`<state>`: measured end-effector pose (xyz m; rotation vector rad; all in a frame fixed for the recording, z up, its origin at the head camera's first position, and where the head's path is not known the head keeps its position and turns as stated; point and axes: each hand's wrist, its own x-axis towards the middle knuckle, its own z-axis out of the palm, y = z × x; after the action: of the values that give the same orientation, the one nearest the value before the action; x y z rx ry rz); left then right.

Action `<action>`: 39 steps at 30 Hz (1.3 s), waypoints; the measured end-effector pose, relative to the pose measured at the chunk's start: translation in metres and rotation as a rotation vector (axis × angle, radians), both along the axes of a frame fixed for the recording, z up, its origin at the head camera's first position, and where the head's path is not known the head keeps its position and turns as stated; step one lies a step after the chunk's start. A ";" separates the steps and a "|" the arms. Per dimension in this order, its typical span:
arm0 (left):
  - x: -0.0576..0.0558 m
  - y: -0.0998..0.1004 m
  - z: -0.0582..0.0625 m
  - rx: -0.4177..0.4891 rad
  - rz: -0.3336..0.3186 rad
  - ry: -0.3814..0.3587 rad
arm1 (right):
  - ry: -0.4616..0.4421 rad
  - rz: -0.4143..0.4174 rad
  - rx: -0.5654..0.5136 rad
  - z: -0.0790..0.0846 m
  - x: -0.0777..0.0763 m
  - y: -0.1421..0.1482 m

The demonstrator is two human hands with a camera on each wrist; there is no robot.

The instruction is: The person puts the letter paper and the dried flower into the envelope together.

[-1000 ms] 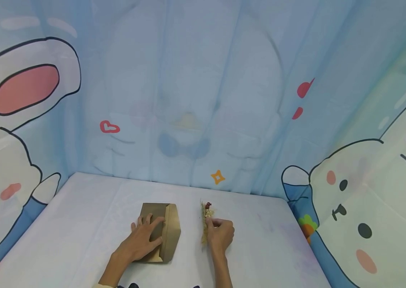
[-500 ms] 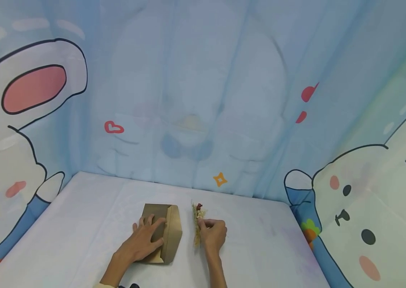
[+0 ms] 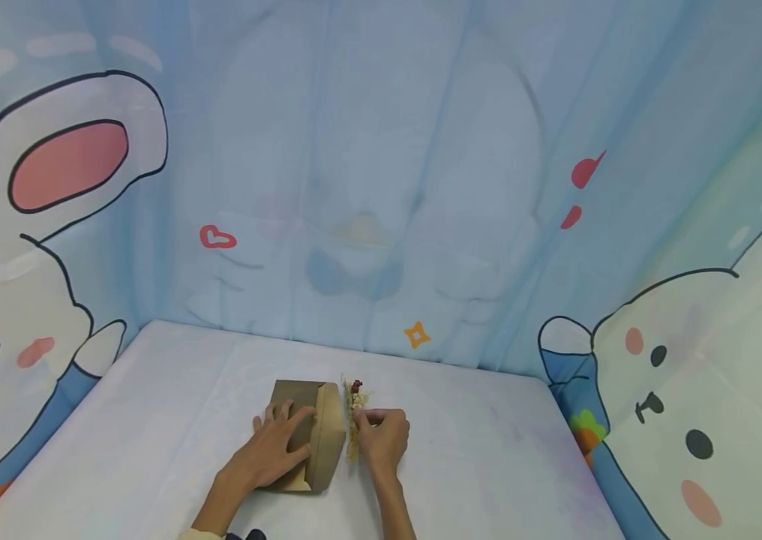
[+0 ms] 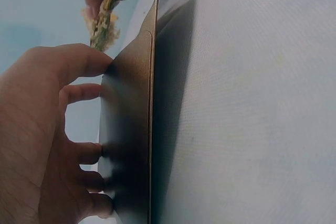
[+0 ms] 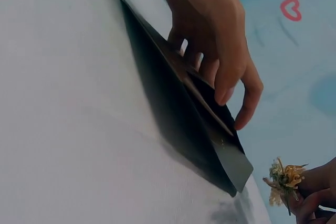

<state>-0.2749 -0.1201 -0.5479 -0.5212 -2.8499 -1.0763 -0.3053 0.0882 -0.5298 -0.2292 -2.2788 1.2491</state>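
Observation:
A gold-brown paper envelope lies on the white table, its flap unfolded to the right. My left hand rests on it with spread fingers, and in the left wrist view the fingertips touch the envelope's face. Just right of the flap, my right hand pinches a small bunch of dried flowers between thumb and finger. The bunch has yellowish sprigs and a dark red bloom at its top. In the right wrist view the flap side of the envelope stands lifted off the cloth, and the flowers appear at lower right.
A white cloth covers the table. Behind it hangs a light blue curtain printed with rabbits. A small dark object shows at the bottom edge, near the left wrist.
My right hand has moved left with the dried flowers, from well apart to right beside the envelope's flap. My left hand has stayed on the envelope.

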 end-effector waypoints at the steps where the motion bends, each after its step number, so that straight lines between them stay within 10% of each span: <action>1: 0.000 0.000 0.000 0.000 0.000 0.002 | 0.000 0.003 0.007 0.001 0.000 -0.002; 39: 0.000 -0.002 0.000 -0.012 0.022 -0.013 | -0.037 0.131 0.049 -0.028 0.003 -0.043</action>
<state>-0.2748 -0.1218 -0.5475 -0.4848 -2.8684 -1.0637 -0.3018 0.0453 -0.5581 -0.0877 -2.3862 1.2613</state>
